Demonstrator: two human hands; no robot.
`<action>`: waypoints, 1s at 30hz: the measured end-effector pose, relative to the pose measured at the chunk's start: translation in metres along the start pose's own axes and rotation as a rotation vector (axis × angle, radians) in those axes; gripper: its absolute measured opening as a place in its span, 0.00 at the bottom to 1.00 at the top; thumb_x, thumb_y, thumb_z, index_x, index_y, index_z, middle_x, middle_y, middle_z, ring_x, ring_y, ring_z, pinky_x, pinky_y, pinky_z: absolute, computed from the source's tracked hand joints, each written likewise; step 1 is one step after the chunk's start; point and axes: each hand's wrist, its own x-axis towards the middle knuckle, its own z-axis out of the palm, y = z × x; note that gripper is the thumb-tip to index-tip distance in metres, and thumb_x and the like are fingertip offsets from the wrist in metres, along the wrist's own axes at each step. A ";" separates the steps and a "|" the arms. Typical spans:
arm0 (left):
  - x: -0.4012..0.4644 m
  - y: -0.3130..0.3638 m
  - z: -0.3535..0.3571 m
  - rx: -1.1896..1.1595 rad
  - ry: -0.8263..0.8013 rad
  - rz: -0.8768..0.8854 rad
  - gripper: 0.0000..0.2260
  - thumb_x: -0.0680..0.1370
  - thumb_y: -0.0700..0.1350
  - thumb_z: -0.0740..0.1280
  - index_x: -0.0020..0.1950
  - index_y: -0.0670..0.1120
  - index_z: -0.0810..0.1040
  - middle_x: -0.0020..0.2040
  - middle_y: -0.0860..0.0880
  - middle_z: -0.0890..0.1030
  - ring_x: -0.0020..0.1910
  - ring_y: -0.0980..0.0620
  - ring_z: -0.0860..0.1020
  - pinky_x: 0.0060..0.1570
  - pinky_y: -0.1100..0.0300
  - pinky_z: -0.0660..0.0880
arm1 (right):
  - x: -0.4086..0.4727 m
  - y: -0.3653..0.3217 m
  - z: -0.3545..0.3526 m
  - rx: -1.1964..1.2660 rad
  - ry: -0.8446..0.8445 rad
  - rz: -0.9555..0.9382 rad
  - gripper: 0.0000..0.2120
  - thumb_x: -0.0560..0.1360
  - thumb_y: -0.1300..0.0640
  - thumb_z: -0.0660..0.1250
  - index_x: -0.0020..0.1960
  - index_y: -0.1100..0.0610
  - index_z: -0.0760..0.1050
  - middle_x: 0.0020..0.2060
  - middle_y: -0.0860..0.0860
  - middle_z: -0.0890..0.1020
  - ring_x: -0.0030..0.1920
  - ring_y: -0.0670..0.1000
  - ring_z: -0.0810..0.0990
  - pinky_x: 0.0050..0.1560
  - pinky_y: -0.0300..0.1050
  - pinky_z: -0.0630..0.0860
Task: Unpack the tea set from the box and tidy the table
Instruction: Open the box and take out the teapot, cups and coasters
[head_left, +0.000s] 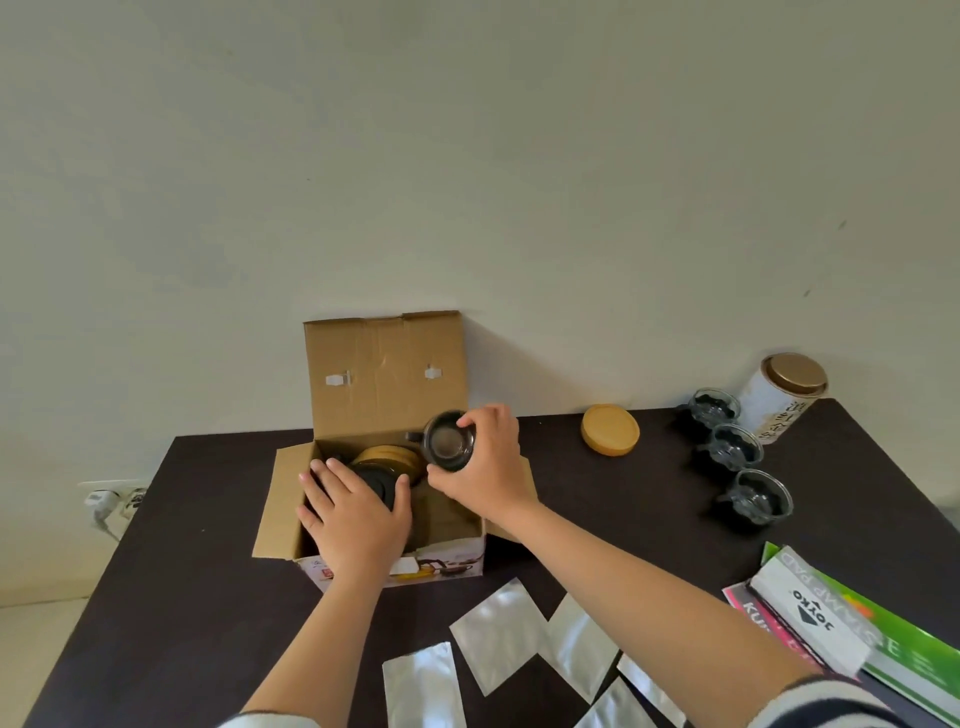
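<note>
The right hand (480, 457) is pinching a glass cup (448, 440) above the open box (384, 467); the left hand (353, 512) is gripping what appears to be a dark teapot (376, 480) inside. One-handed holding is risking a slip and breakage.

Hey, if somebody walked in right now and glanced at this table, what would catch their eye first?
Probably the open cardboard box at the table's far edge, with the right hand gripping a glass cup above it and the left hand on a dark item inside. Next, three glass cups lined up at right, and silver pouches lying in front.
</note>
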 end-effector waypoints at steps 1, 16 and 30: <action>0.000 0.000 0.000 0.005 0.002 -0.001 0.42 0.75 0.68 0.52 0.76 0.37 0.48 0.77 0.38 0.53 0.76 0.39 0.48 0.72 0.42 0.52 | -0.001 0.002 -0.012 0.080 0.049 0.010 0.29 0.58 0.50 0.78 0.53 0.57 0.69 0.51 0.49 0.69 0.52 0.48 0.68 0.47 0.30 0.67; 0.000 0.005 0.001 0.080 0.023 -0.003 0.42 0.75 0.66 0.54 0.75 0.35 0.52 0.76 0.36 0.57 0.75 0.37 0.51 0.70 0.39 0.54 | -0.022 0.204 -0.260 -0.291 0.129 0.513 0.30 0.62 0.57 0.77 0.59 0.59 0.68 0.58 0.56 0.68 0.60 0.56 0.71 0.55 0.49 0.71; -0.001 0.009 0.004 0.140 0.063 -0.017 0.42 0.73 0.68 0.53 0.75 0.36 0.54 0.75 0.37 0.59 0.75 0.37 0.53 0.70 0.38 0.54 | -0.018 0.319 -0.321 -0.317 -0.065 0.817 0.31 0.60 0.65 0.77 0.59 0.61 0.68 0.60 0.61 0.67 0.57 0.60 0.71 0.55 0.51 0.72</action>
